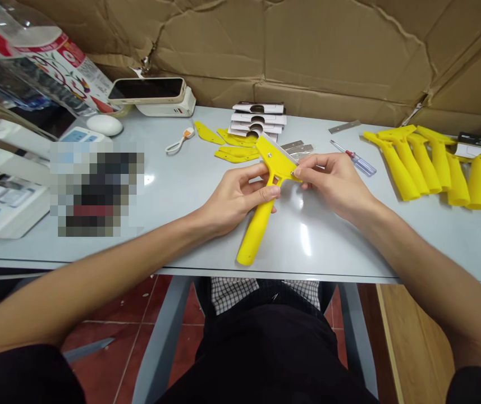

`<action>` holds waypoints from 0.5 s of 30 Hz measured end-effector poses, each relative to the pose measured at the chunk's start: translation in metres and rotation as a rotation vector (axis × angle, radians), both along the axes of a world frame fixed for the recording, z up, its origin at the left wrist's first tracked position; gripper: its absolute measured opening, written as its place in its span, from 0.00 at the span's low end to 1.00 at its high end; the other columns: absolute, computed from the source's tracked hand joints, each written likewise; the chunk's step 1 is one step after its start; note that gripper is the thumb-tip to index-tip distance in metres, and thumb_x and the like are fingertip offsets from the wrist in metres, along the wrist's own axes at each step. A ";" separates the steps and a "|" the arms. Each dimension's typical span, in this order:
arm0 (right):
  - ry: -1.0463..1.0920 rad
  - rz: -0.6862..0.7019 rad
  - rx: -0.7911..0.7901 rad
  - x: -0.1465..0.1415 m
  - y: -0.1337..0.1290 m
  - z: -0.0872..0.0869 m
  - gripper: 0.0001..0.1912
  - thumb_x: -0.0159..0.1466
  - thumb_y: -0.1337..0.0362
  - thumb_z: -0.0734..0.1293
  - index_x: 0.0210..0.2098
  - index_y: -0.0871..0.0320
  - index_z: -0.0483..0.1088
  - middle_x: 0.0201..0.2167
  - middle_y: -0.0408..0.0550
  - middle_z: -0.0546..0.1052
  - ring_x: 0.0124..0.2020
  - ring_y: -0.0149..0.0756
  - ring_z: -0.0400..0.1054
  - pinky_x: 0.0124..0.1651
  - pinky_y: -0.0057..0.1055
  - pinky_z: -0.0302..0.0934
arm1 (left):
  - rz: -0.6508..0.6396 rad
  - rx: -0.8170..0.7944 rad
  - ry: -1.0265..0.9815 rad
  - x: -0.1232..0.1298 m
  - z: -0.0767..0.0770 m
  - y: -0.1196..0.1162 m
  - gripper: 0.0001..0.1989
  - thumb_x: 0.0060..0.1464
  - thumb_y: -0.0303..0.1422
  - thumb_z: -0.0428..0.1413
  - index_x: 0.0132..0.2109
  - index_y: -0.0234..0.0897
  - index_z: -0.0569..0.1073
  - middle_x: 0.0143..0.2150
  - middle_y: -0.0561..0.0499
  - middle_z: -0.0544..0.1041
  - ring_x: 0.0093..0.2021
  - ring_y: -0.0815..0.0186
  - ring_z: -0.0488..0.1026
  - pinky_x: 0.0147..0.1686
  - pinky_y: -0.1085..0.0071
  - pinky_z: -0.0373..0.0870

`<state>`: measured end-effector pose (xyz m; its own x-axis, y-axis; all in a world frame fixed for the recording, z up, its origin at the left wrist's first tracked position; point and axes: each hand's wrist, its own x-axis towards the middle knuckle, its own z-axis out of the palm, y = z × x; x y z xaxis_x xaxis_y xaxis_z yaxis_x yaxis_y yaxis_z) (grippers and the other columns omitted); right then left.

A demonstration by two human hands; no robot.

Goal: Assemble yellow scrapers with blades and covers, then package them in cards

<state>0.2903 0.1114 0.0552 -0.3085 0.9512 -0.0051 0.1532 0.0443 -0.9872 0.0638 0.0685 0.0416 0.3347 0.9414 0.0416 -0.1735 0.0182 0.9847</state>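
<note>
A yellow scraper (257,227) with a metal blade along its head is held tilted over the table's front part. My left hand (240,193) is closed around the neck of its handle. At the right end of the head, my right hand (333,177) pinches near a small screw; whether the fingers grip the screw or only the head's corner is hard to make out. Behind the scraper lie loose metal blades (297,148) and several flat yellow plates (236,152). A screwdriver (358,160) with a clear handle rests to the right of my right hand.
Several yellow scraper handles (404,168) lie in a row at the right. Stacked blade boxes (259,118) stand at the back, with a single blade (344,127) farther right. A phone (147,90), a white mouse (104,125) and a bottle (61,62) occupy the left.
</note>
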 end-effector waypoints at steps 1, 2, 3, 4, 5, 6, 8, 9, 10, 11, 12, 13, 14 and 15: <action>0.001 -0.002 0.000 0.000 0.000 0.000 0.15 0.59 0.53 0.84 0.31 0.56 0.82 0.38 0.49 0.83 0.36 0.37 0.73 0.42 0.39 0.70 | 0.000 0.003 -0.003 0.000 0.000 0.000 0.21 0.51 0.44 0.81 0.44 0.39 0.84 0.43 0.49 0.80 0.38 0.64 0.76 0.33 0.70 0.81; 0.002 -0.005 0.000 0.000 0.000 0.000 0.14 0.59 0.54 0.84 0.31 0.56 0.82 0.38 0.49 0.83 0.35 0.36 0.72 0.41 0.38 0.69 | -0.001 0.006 -0.005 0.000 0.000 0.000 0.21 0.51 0.44 0.81 0.44 0.39 0.84 0.43 0.49 0.79 0.38 0.64 0.76 0.33 0.70 0.81; 0.001 -0.008 0.002 0.000 0.000 0.000 0.13 0.59 0.55 0.83 0.31 0.56 0.82 0.37 0.48 0.83 0.35 0.35 0.71 0.40 0.38 0.68 | -0.002 0.009 -0.004 0.000 0.000 0.000 0.20 0.51 0.44 0.81 0.43 0.39 0.84 0.42 0.49 0.79 0.38 0.64 0.77 0.33 0.69 0.81; -0.005 -0.011 0.004 0.000 0.000 0.000 0.12 0.59 0.56 0.83 0.31 0.56 0.82 0.37 0.48 0.83 0.34 0.35 0.71 0.40 0.38 0.67 | -0.003 0.013 0.000 0.000 0.000 0.000 0.20 0.52 0.44 0.81 0.43 0.39 0.84 0.42 0.49 0.79 0.38 0.64 0.77 0.33 0.69 0.81; -0.014 -0.014 0.008 0.000 0.000 -0.001 0.11 0.60 0.57 0.82 0.31 0.56 0.82 0.36 0.48 0.83 0.34 0.35 0.70 0.39 0.38 0.67 | -0.003 0.015 0.007 0.000 0.000 0.000 0.20 0.52 0.44 0.80 0.43 0.39 0.84 0.42 0.49 0.80 0.38 0.64 0.77 0.33 0.69 0.81; -0.025 -0.017 0.014 -0.001 0.000 -0.001 0.11 0.60 0.57 0.82 0.31 0.56 0.81 0.36 0.47 0.83 0.33 0.35 0.70 0.39 0.37 0.67 | -0.002 0.016 0.014 0.000 0.000 0.000 0.20 0.52 0.45 0.80 0.44 0.39 0.84 0.42 0.49 0.80 0.37 0.64 0.77 0.33 0.69 0.81; -0.047 -0.020 0.026 -0.001 -0.001 -0.001 0.10 0.61 0.57 0.81 0.31 0.55 0.81 0.36 0.47 0.83 0.34 0.35 0.70 0.39 0.37 0.67 | 0.001 0.014 0.019 -0.001 0.000 0.000 0.21 0.52 0.45 0.81 0.44 0.39 0.84 0.42 0.49 0.80 0.37 0.64 0.77 0.33 0.70 0.81; -0.057 -0.022 0.030 -0.001 -0.001 0.000 0.10 0.61 0.57 0.81 0.31 0.55 0.81 0.35 0.47 0.83 0.34 0.35 0.70 0.39 0.37 0.67 | 0.002 0.011 0.018 -0.001 0.000 0.000 0.21 0.51 0.45 0.81 0.44 0.39 0.84 0.42 0.49 0.80 0.37 0.64 0.77 0.33 0.70 0.81; -0.065 -0.024 0.031 -0.001 -0.001 0.000 0.10 0.61 0.58 0.81 0.31 0.56 0.81 0.35 0.47 0.83 0.34 0.35 0.70 0.40 0.38 0.67 | 0.002 0.007 0.017 -0.001 0.000 0.000 0.21 0.51 0.45 0.81 0.45 0.39 0.84 0.42 0.49 0.80 0.37 0.64 0.77 0.33 0.70 0.81; -0.071 -0.027 0.031 -0.002 -0.002 0.001 0.09 0.61 0.59 0.80 0.32 0.56 0.81 0.35 0.47 0.83 0.34 0.35 0.70 0.40 0.38 0.67 | 0.002 0.003 0.014 -0.001 0.001 0.000 0.21 0.51 0.45 0.81 0.45 0.39 0.84 0.42 0.49 0.80 0.37 0.64 0.77 0.33 0.69 0.82; -0.075 -0.028 0.030 -0.002 -0.002 0.001 0.08 0.62 0.59 0.80 0.32 0.56 0.81 0.34 0.48 0.83 0.34 0.36 0.70 0.40 0.38 0.66 | 0.001 0.001 0.011 -0.001 0.001 0.000 0.21 0.51 0.45 0.81 0.44 0.39 0.85 0.42 0.49 0.80 0.37 0.64 0.77 0.33 0.69 0.82; -0.076 -0.028 0.030 -0.002 -0.002 0.002 0.08 0.62 0.60 0.79 0.32 0.56 0.81 0.34 0.48 0.83 0.34 0.36 0.70 0.40 0.38 0.66 | 0.000 -0.001 0.008 0.000 0.001 -0.001 0.21 0.51 0.44 0.81 0.44 0.39 0.85 0.42 0.49 0.80 0.37 0.64 0.76 0.33 0.70 0.82; -0.076 -0.026 0.032 -0.002 -0.002 0.002 0.08 0.62 0.60 0.79 0.32 0.56 0.81 0.34 0.48 0.83 0.34 0.36 0.71 0.40 0.38 0.66 | 0.000 -0.001 0.005 0.000 0.001 -0.001 0.21 0.51 0.44 0.81 0.44 0.39 0.85 0.42 0.49 0.80 0.37 0.65 0.76 0.33 0.70 0.82; -0.076 -0.025 0.034 -0.002 -0.002 0.002 0.07 0.63 0.60 0.79 0.32 0.56 0.81 0.34 0.48 0.83 0.34 0.36 0.71 0.40 0.38 0.66 | 0.001 0.000 0.002 0.000 0.002 -0.001 0.21 0.51 0.44 0.81 0.43 0.39 0.85 0.42 0.49 0.79 0.37 0.65 0.76 0.33 0.70 0.82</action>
